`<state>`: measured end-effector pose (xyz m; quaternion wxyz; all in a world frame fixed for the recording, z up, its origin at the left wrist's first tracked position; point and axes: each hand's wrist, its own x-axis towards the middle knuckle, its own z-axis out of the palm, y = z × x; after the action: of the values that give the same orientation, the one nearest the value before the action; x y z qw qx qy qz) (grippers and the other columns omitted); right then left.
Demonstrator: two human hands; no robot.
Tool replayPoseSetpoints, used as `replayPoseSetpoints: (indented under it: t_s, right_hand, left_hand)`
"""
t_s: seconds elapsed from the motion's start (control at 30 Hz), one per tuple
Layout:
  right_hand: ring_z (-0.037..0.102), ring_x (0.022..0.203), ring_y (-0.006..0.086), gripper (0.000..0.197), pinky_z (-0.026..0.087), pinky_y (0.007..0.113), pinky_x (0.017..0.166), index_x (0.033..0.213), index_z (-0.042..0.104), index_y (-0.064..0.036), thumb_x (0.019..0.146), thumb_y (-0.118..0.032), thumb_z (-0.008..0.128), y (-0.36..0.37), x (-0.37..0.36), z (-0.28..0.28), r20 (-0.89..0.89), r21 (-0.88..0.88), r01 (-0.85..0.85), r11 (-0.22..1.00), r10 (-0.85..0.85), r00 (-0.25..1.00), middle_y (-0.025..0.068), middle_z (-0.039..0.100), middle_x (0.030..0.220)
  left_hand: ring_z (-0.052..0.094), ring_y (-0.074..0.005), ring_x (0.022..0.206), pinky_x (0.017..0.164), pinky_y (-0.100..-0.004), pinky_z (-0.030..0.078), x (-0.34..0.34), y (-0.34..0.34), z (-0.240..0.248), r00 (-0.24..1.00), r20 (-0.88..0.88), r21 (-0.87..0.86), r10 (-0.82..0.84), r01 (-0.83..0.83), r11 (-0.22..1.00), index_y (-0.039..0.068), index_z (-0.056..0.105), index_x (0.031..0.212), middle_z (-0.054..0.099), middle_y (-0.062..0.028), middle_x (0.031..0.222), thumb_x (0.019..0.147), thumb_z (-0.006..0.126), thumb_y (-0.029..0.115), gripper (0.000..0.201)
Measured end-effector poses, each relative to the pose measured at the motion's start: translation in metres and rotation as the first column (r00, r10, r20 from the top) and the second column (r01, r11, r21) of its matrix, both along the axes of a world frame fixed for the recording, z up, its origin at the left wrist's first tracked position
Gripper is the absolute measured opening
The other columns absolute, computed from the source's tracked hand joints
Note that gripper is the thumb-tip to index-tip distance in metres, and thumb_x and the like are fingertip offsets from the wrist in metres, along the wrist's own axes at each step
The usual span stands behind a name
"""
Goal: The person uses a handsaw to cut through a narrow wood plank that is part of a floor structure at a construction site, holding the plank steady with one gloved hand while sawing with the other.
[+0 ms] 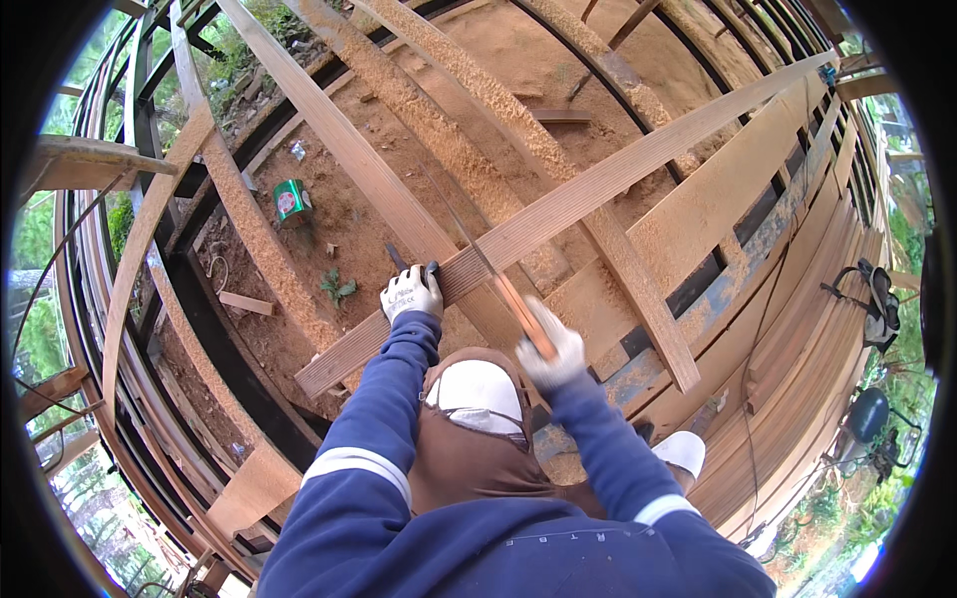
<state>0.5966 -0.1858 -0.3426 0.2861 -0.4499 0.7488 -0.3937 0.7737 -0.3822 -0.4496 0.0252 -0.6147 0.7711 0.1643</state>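
A long brown plank (638, 171) slants from the lower left up to the far right, resting across other boards. Gloved in white, my left hand (411, 294) is closed over the plank near its left end, fingers wrapped on the far edge. A dark flat strip (396, 257) sticks out just beyond these fingers; whether the hand touches it, I cannot tell. My right hand (554, 351), also gloved and slightly blurred, grips the orange handle of a hand saw (524, 316). The thin saw blade crosses the plank right of my left hand and points away from me.
Sawdust-covered beams (419, 115) span the reddish dirt ground below. A green tin (292, 199) lies down there. Stacked boards (797, 399) line the right side, with a dark cable (750, 384) over them. Black metal framing (224, 339) runs along the left.
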Motion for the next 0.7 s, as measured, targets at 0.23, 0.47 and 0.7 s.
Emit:
replayPoseSetpoints:
  t_s: [0.23,0.47,0.7]
  right_hand:
    - [0.075,0.114,0.0333,0.061,0.058,0.037,0.097,0.14,0.059,0.0082,0.081,-0.002,0.07,0.098,0.01,0.087,0.047,0.076,0.012,0.997,-0.016,0.999,0.0264,0.073,0.123]
    - [0.075,0.103,0.0393,0.061,0.062,0.04,0.086,0.142,0.058,0.0033,0.084,-0.009,0.071,0.041,0.002,0.02,0.055,0.04,-0.022,0.999,0.02,0.998,0.027,0.071,0.124]
    - [0.076,0.103,0.0361,0.062,0.061,0.039,0.088,0.144,0.058,0.0026,0.084,-0.007,0.071,0.049,0.006,0.043,-0.043,-0.047,-0.041,0.998,0.039,0.998,0.0265,0.07,0.129]
  left_hand:
    - [0.067,-0.0312,0.109,0.096,-0.0502,0.048,0.017,-0.002,-0.006,0.999,0.035,-0.002,0.031,-0.031,1.0,0.016,0.072,0.112,0.075,-0.009,0.111,0.106,0.048,0.047,0.04]
    - [0.068,-0.031,0.108,0.095,-0.0501,0.048,0.011,0.002,-0.001,1.0,0.02,0.018,0.01,-0.01,1.0,0.016,0.071,0.113,0.075,-0.0084,0.111,0.105,0.049,0.045,0.037]
    - [0.068,-0.0308,0.107,0.095,-0.0506,0.048,0.017,0.0,-0.007,1.0,0.003,0.004,0.023,-0.023,1.0,0.016,0.071,0.113,0.074,-0.0082,0.11,0.103,0.051,0.043,0.034]
